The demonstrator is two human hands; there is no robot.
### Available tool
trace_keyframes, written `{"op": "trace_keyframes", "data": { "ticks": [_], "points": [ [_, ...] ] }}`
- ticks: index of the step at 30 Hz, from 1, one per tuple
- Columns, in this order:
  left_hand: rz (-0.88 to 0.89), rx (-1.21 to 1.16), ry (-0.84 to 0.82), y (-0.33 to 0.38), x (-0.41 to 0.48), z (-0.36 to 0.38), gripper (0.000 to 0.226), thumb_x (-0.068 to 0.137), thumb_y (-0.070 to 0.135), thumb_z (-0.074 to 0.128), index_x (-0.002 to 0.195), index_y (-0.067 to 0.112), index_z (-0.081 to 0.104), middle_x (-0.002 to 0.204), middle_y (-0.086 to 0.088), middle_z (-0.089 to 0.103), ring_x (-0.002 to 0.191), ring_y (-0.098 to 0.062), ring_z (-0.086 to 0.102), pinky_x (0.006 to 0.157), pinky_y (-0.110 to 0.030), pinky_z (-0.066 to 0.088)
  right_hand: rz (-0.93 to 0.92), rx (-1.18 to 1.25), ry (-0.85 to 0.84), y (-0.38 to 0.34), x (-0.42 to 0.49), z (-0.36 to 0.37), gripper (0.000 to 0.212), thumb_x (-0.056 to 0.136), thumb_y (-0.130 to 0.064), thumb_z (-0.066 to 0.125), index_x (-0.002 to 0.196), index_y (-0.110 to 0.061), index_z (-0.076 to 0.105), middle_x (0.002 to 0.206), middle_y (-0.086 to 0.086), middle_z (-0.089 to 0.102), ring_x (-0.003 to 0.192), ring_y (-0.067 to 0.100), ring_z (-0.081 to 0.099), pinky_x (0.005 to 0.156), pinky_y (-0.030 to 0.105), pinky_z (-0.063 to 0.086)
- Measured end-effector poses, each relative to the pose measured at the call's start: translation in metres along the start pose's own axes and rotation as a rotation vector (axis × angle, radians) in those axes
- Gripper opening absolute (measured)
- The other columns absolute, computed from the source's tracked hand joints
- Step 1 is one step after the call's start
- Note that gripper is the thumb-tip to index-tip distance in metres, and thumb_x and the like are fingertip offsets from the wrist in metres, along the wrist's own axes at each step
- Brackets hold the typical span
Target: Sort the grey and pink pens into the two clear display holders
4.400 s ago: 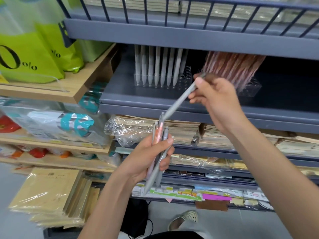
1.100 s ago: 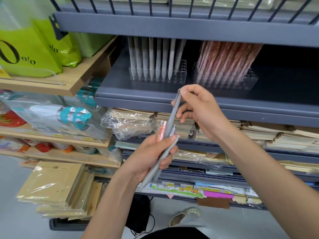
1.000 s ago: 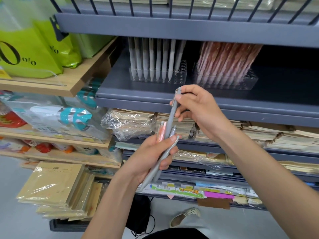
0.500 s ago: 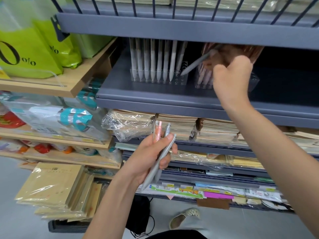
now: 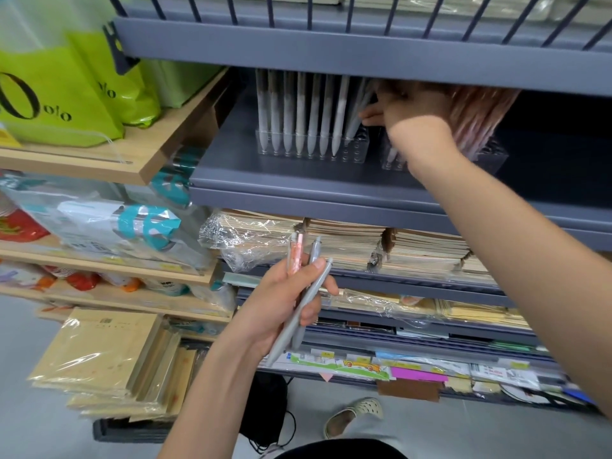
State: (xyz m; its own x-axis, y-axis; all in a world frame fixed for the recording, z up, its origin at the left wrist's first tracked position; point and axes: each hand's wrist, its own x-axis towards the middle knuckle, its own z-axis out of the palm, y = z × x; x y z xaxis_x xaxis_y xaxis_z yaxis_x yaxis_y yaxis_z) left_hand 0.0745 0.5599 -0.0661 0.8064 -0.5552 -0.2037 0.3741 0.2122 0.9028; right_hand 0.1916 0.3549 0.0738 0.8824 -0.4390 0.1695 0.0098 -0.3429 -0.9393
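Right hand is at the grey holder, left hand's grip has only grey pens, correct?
No: the head view shows the left hand gripping a pink pen alongside two grey pens. The right hand is at the grey holder.

A clear plastic display holder (image 5: 359, 150) with rows of round holes is sitting on the dark grey shelf (image 5: 298, 180). Slim pale grey pens (image 5: 299, 114) are standing upright along its front row, tips down. At the row's right end a slanted grey pen (image 5: 360, 111) is leaning, top tilted right, with the right hand (image 5: 410, 107) pinching it. Just beside it, a second clear holder (image 5: 490, 155) is carrying tilted pink pens (image 5: 480, 107), blurred and partly hidden. Lower down, the left hand (image 5: 275, 309) is gripping a translucent pink pen (image 5: 295, 253) and two loose grey pens (image 5: 309, 296).
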Motion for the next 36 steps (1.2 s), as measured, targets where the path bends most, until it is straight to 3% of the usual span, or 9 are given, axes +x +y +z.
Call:
{"op": "trace_keyframes", "data": {
  "ticks": [4, 7, 9, 12, 14, 17, 20, 32, 36],
  "points": [
    [0.004, -0.020, 0.006, 0.000, -0.001, -0.004, 0.027, 0.094, 0.032, 0.064, 0.091, 0.006, 0.065, 0.081, -0.008, 0.069, 0.042, -0.011, 0.043, 0.041, -0.020, 0.040, 0.055, 0.067, -0.017, -0.002, 0.004, 0.008, 0.024, 0.096, -0.022, 0.056, 0.073, -0.022, 0.058, 0.050, -0.016, 0.066, 0.074, 0.013, 0.071, 0.091, 0.036, 0.056],
    [0.004, -0.033, 0.010, 0.001, -0.001, -0.007, 0.024, 0.094, 0.031, 0.064, 0.089, 0.008, 0.066, 0.082, -0.009, 0.069, 0.042, -0.011, 0.043, 0.041, -0.020, 0.040, 0.020, -0.052, -0.032, -0.002, 0.005, 0.012, 0.027, 0.091, -0.037, 0.063, 0.068, -0.024, 0.060, 0.057, -0.013, 0.066, 0.063, 0.001, 0.067, 0.077, 0.024, 0.056],
    [0.001, -0.037, 0.008, 0.001, -0.001, -0.007, 0.028, 0.095, 0.032, 0.064, 0.096, 0.004, 0.061, 0.081, -0.007, 0.069, 0.042, -0.010, 0.044, 0.041, -0.019, 0.040, -0.008, -0.156, -0.032, -0.001, 0.006, 0.012, 0.032, 0.093, -0.043, 0.058, 0.068, -0.024, 0.060, 0.068, -0.010, 0.067, 0.065, 0.005, 0.065, 0.072, 0.024, 0.054],
    [-0.002, -0.043, 0.007, 0.000, -0.002, -0.007, 0.022, 0.096, 0.029, 0.063, 0.094, 0.007, 0.062, 0.084, -0.010, 0.069, 0.042, -0.011, 0.043, 0.040, -0.019, 0.040, -0.116, -0.331, -0.045, -0.003, 0.006, 0.011, 0.038, 0.096, -0.047, 0.049, 0.096, -0.015, 0.071, 0.102, 0.006, 0.073, 0.098, 0.022, 0.067, 0.098, 0.038, 0.050],
    [0.000, -0.036, 0.006, 0.000, -0.003, -0.007, 0.021, 0.096, 0.029, 0.063, 0.090, 0.009, 0.064, 0.083, -0.010, 0.069, 0.042, -0.011, 0.043, 0.040, -0.019, 0.040, -0.128, -0.375, -0.035, -0.006, 0.005, 0.012, 0.045, 0.096, -0.049, 0.047, 0.114, -0.012, 0.067, 0.115, 0.012, 0.069, 0.109, 0.028, 0.063, 0.101, 0.043, 0.047],
    [-0.004, -0.037, 0.012, -0.001, -0.003, -0.007, 0.022, 0.096, 0.029, 0.063, 0.091, 0.007, 0.064, 0.082, -0.009, 0.069, 0.042, -0.011, 0.043, 0.040, -0.019, 0.040, -0.099, -0.387, -0.025, -0.008, 0.007, 0.016, 0.046, 0.097, -0.049, 0.046, 0.117, -0.012, 0.063, 0.109, 0.014, 0.068, 0.101, 0.031, 0.066, 0.095, 0.044, 0.051],
    [-0.016, -0.034, 0.015, -0.002, -0.004, -0.007, 0.024, 0.096, 0.029, 0.063, 0.093, 0.005, 0.062, 0.082, -0.008, 0.069, 0.042, -0.010, 0.044, 0.041, -0.019, 0.040, -0.107, -0.470, -0.044, -0.009, 0.009, 0.016, 0.046, 0.099, -0.049, 0.041, 0.125, -0.016, 0.058, 0.117, 0.013, 0.065, 0.106, 0.029, 0.063, 0.096, 0.042, 0.050],
    [-0.035, -0.024, 0.035, -0.001, -0.007, 0.000, 0.027, 0.096, 0.028, 0.062, 0.104, 0.003, 0.055, 0.081, -0.008, 0.069, 0.042, -0.011, 0.043, 0.040, -0.020, 0.039, -0.234, -0.574, 0.024, 0.012, 0.018, 0.013, 0.038, 0.098, -0.039, 0.048, 0.123, -0.013, 0.059, 0.112, 0.012, 0.070, 0.107, 0.030, 0.063, 0.091, 0.033, 0.050],
    [-0.032, 0.026, 0.024, 0.003, -0.010, 0.004, 0.029, 0.099, 0.025, 0.056, 0.104, -0.003, 0.056, 0.059, 0.002, 0.065, 0.039, -0.009, 0.042, 0.040, -0.018, 0.039, -0.190, -0.506, -0.013, 0.012, 0.021, 0.015, 0.034, 0.097, -0.039, 0.050, 0.120, -0.016, 0.059, 0.103, 0.012, 0.071, 0.093, 0.027, 0.068, 0.085, 0.038, 0.055]
  ]
}}
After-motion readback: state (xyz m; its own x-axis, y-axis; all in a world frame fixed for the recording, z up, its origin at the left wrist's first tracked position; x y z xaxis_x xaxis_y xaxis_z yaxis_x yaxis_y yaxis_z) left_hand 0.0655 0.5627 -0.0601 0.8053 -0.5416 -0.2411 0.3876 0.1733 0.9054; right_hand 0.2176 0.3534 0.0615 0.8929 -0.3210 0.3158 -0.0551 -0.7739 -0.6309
